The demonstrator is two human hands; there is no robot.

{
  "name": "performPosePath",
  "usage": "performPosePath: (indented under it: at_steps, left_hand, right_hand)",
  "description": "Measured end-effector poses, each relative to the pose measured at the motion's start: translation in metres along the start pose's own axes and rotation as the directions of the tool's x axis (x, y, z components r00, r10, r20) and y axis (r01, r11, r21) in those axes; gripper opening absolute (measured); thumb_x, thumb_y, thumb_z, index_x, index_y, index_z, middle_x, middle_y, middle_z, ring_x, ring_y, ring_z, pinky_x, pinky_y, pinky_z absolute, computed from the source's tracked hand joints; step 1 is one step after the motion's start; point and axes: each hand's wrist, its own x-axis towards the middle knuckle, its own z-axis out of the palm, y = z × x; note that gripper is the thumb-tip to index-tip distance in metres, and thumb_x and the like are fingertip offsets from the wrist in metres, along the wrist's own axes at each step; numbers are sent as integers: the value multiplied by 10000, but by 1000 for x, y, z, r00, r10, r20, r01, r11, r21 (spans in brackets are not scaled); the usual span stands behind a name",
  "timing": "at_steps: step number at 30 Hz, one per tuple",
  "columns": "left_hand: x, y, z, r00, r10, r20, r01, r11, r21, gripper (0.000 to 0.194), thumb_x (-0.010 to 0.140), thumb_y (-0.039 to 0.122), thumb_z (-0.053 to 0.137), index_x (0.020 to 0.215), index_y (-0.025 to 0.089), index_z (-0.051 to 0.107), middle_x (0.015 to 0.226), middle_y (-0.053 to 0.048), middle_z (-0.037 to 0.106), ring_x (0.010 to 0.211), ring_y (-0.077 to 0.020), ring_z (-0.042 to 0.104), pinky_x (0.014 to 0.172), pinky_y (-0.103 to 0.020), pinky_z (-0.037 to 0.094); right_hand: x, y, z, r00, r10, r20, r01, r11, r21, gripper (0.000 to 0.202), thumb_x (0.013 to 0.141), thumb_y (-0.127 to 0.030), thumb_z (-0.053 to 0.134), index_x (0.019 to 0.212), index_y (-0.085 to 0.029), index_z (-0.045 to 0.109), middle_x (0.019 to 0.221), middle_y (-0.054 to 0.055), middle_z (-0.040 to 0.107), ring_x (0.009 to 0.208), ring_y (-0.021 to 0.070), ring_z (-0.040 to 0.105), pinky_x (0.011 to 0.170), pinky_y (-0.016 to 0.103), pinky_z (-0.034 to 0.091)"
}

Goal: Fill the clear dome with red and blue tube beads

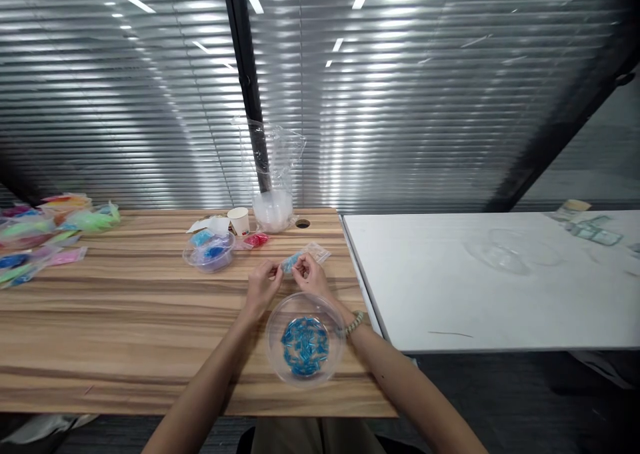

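Note:
Between my two hands is a small clear plastic bag (290,262) with light-blue contents; its printed end stretches out past my right hand. My left hand (264,282) pinches the bag's left side. On the other side, my right hand (311,275), below a beaded bracelet, has its fingers closed on the bag too. Just in front of my wrists stands a clear round plastic bowl (274,361) holding many short, shiny blue pieces (305,346). What exactly fills the bag is too small to make out.
Left of my hands are a clear tub (220,262) with blue packets, a red packet (257,239) and a paper cup (239,221). A bag with white contents (273,209) stands behind. Colourful packets (55,231) pile up far left. A white table (425,281) adjoins on the right.

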Motion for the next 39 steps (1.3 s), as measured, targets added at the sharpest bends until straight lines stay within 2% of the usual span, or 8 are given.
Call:
performPosePath:
  at_steps: [3, 7, 12, 19, 24, 29, 34, 39]
  left_hand:
    - [2, -2, -4, 982, 128, 138, -119, 990, -72, 219, 831, 286, 520, 960, 151, 634, 952, -85, 654, 890, -189, 609, 804, -327, 490]
    - [4, -6, -9, 925, 216, 314, -170, 971, -169, 643, 723, 349, 673, 1294, 180, 428, 1316, -116, 479, 1225, -242, 428, 1034, -417, 333]
    - [7, -7, -12, 911, 158, 382, -63, 966, -250, 606, 717, 393, 673, 1253, 187, 479, 1264, -105, 524, 1175, -242, 474, 1001, -404, 366]
    - [15, 7, -20, 924, 104, 369, 24, 945, -327, 605, 674, 484, 682, 1178, 173, 554, 1183, -116, 569, 1109, -259, 509, 973, -404, 370]
    - [18, 28, -36, 918, 146, 369, 42, 888, -457, 636, 686, 531, 648, 1198, 168, 550, 1186, -133, 558, 1115, -266, 500, 942, -398, 392]
    - [9, 57, -59, 869, 229, 438, -86, 943, -323, 746, 549, 443, 782, 1217, 216, 540, 1146, -98, 582, 1066, -262, 519, 928, -411, 398]
    - [-6, 74, -72, 816, 269, 511, -191, 961, -201, 586, 654, 398, 728, 1182, 208, 559, 1041, -74, 627, 948, -211, 578, 836, -332, 455]
    - [-12, 80, -79, 747, 265, 609, -272, 959, -84, 565, 718, 411, 671, 1227, 219, 515, 1071, -72, 611, 955, -201, 584, 829, -305, 454]
  right_hand:
    - [3, 6, -3, 1000, 6, -4, -6, 998, 60, 100, 710, -207, 505, 782, -197, 437, 655, -48, 454, 562, 98, 436, 533, 215, 350]
    - [5, 12, -6, 998, 33, 61, -45, 974, 220, 114, 713, -210, 520, 797, -195, 443, 692, -40, 495, 617, 101, 488, 578, 216, 374]
    - [4, 7, -7, 983, 88, 163, -144, 914, 379, 152, 694, -253, 560, 761, -201, 434, 658, -52, 511, 587, 92, 496, 573, 214, 388]
    - [11, -23, -19, 961, 187, 204, -252, 898, 360, 142, 665, -269, 583, 699, -191, 469, 577, -64, 485, 494, 76, 442, 482, 201, 356]
    - [9, -68, -36, 956, 132, 263, -206, 940, 273, 80, 680, -217, 554, 735, -174, 515, 599, -52, 513, 516, 74, 468, 499, 196, 374]
    - [-16, -104, -46, 964, 101, 247, -116, 992, 50, 106, 657, -125, 523, 749, -168, 552, 557, -56, 509, 510, 77, 478, 506, 191, 381]
    - [-42, -107, -48, 970, 58, 236, -17, 985, -172, 139, 680, -79, 494, 741, -169, 580, 592, -38, 563, 540, 83, 517, 508, 179, 374]
    - [-53, -102, -52, 955, 37, 294, 48, 959, -279, 155, 726, -64, 502, 775, -173, 601, 669, -24, 625, 568, 89, 552, 553, 190, 390]
